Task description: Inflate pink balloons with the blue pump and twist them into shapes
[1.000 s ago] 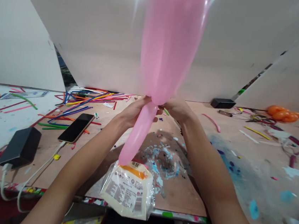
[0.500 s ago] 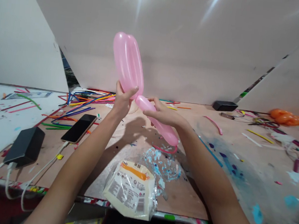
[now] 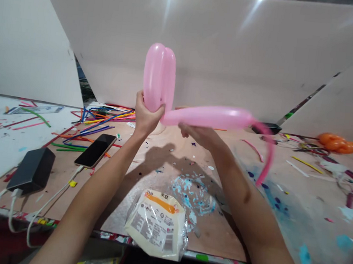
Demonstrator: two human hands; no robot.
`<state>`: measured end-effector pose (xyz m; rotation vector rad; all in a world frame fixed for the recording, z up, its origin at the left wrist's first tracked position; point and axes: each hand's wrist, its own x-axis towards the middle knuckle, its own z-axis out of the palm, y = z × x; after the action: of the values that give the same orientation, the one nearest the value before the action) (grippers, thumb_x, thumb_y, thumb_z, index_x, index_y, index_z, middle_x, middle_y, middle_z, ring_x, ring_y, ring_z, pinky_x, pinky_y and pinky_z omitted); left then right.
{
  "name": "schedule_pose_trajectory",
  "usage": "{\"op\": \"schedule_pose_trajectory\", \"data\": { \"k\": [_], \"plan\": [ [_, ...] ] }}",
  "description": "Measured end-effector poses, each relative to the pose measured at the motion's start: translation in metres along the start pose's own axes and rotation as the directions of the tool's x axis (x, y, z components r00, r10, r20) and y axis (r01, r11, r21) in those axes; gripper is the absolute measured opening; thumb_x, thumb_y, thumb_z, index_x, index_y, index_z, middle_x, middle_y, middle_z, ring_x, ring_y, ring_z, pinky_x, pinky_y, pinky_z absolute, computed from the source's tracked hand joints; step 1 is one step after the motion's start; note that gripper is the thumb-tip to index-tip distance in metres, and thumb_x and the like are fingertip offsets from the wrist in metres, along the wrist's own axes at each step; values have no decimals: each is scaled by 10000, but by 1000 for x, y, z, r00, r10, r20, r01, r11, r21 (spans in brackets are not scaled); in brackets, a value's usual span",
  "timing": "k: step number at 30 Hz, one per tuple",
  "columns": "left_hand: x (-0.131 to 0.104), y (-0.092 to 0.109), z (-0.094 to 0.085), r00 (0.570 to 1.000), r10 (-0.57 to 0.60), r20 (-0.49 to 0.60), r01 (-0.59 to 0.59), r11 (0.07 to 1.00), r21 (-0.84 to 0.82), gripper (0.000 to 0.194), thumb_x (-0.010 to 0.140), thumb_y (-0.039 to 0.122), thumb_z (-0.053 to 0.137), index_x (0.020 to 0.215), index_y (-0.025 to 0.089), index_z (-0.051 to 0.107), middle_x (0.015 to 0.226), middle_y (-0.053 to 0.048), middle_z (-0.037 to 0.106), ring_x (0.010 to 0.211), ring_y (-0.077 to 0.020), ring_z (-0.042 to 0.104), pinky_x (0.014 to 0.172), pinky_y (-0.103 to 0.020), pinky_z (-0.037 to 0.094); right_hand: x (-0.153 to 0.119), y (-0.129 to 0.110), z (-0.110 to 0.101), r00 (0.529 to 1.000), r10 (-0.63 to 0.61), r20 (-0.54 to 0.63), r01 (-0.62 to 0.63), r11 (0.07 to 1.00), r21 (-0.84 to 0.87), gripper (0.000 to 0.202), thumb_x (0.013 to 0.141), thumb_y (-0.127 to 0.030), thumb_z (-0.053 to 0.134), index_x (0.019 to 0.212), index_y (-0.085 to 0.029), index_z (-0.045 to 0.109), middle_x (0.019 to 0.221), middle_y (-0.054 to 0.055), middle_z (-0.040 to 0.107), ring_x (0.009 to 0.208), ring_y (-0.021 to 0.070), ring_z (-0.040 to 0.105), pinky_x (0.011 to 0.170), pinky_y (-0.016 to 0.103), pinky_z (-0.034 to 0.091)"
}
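Note:
A pink balloon has two long lobes side by side, standing nearly upright. My left hand is closed round their lower end, thumb across the front. From that pinched spot a single straight section reaches right, level, and ends in a thin uninflated tail that curves down. Beneath and behind this section is my right hand, its fingers around the balloon close to the joint, partly hidden by it.
A crinkled packet lies at the table's front edge. On the left are a phone, a dark box with cables and loose uninflated balloons. An orange balloon shape sits far right. White boards stand behind.
The single section has swung up from pointing down-right to level, its tail now out to the right. The double-lobed part has tilted more upright. Both hands stay near the joint.

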<state>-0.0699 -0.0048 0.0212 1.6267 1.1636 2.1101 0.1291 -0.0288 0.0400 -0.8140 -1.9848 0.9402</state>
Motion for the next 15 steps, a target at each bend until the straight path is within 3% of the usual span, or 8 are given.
{"op": "schedule_pose_trajectory", "data": {
  "k": [2,3,6,8,11,13,15],
  "plan": [
    [-2,5,-1,985,-15,171,27,997,-66,481,690,342,773,1064,192,512,1029,-77,633,959,-210,622,885,-357,493,5,6,2,978,-23,-209,15,999,-42,439,838,-633,558,857,-196,593,638,8,522,597,143,501,559,282,437],
    [-3,7,-2,955,-26,295,59,993,-104,482,671,342,784,1051,180,535,1020,-83,648,947,-212,631,870,-351,498,8,11,2,955,-38,-295,29,999,-35,442,838,-643,551,847,-202,574,671,16,537,619,147,513,561,282,437],
    [-5,6,-2,787,-56,615,236,948,-215,432,658,339,747,1023,154,607,1001,-97,688,931,-221,649,829,-339,518,15,24,-6,899,-83,-430,77,997,-31,447,778,-632,636,928,-220,548,822,37,601,742,175,569,615,287,471],
    [-6,3,-2,712,-102,694,358,904,-234,336,711,351,658,976,145,657,964,-92,708,912,-219,663,809,-339,533,15,27,-13,912,-95,-399,87,995,-39,454,754,-612,673,949,-220,554,851,37,616,750,177,573,617,288,475],
    [-6,1,-3,729,-178,661,389,902,-186,278,777,363,593,907,144,706,878,-72,722,806,-197,681,722,-319,552,10,20,-18,967,-102,-233,89,994,-66,424,777,-597,663,912,-202,589,819,34,617,705,164,553,587,284,450],
    [-6,5,-5,765,-159,624,320,935,-154,276,776,361,639,946,158,720,865,-58,729,758,-185,680,664,-293,549,6,13,-18,986,-109,-123,99,992,-84,418,798,-589,651,922,-191,610,812,34,616,690,158,540,575,284,433],
    [-6,13,-7,771,-117,625,252,959,-131,316,743,346,704,1005,171,723,898,-54,739,776,-189,681,658,-281,551,3,8,-16,995,-90,-36,88,993,-76,420,801,-577,658,949,-186,623,824,36,620,704,160,539,573,284,428]
  ]
}}
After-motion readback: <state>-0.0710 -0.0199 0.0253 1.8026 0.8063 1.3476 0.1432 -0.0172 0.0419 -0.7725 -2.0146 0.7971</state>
